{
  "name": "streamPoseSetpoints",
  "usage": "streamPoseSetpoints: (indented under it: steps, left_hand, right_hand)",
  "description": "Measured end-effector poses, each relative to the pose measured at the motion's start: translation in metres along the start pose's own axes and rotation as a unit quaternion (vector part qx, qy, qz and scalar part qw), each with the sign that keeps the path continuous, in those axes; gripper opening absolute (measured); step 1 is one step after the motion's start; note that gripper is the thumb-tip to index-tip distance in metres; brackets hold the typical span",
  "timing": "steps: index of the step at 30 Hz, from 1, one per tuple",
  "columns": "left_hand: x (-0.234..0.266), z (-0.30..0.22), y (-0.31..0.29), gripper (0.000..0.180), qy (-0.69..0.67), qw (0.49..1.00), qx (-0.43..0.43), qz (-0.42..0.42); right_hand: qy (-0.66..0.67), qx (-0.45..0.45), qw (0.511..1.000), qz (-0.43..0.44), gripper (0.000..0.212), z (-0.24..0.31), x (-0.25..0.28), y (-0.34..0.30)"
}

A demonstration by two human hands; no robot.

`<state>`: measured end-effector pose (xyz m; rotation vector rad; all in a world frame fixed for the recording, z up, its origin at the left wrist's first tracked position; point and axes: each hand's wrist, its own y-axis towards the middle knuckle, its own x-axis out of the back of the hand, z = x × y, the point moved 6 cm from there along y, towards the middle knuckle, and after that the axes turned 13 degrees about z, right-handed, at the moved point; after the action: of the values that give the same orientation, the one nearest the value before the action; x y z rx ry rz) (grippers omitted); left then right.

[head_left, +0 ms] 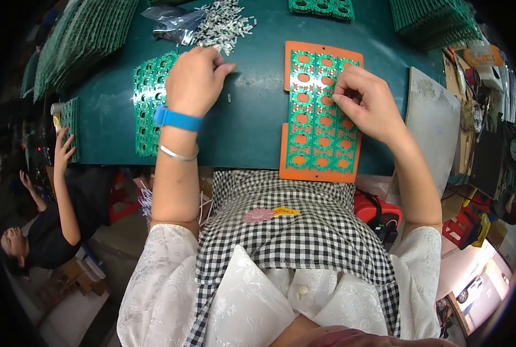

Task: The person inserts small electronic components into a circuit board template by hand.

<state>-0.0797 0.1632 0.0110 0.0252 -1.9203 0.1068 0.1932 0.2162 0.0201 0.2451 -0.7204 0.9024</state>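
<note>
My left hand point(194, 81), with a blue wristband point(180, 120) and a bangle, is over the table just below a heap of small silver-white parts point(223, 29). Its fingers curl under and the thumb points right; whatever they hold is hidden. Under its wrist lies a green circuit board panel point(146, 110). My right hand point(369, 103) pinches thumb and forefinger together over a second green panel point(313, 128) with rows of round holes. That panel rests on an orange tray point(290, 173). Anything in the pinch is too small to name. One loose small part point(229, 98) lies between the hands.
Stacks of green panels stand at the far left point(84, 40) and far right point(434, 20). A plastic bag point(171, 26) lies beside the heap. A grey plate point(434, 115) is at the table's right side. Another person point(55, 220) sits at left, a hand near a smaller panel stack.
</note>
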Motion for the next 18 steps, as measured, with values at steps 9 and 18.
streamPoseSetpoints:
  steps: [9,18]
  left_hand:
    - [-0.016,-0.005,-0.03,0.012,-0.141,0.976,-0.099,0.131]
    - [-0.023,-0.028,-0.033,0.015,-0.044,0.988,-0.146,0.025]
  right_hand:
    - [0.009,0.013,1.0,0.007,0.011,-0.007,0.002,0.001]
    - [-0.025,0.043,0.999,-0.024,0.012,-0.009,0.003,0.004]
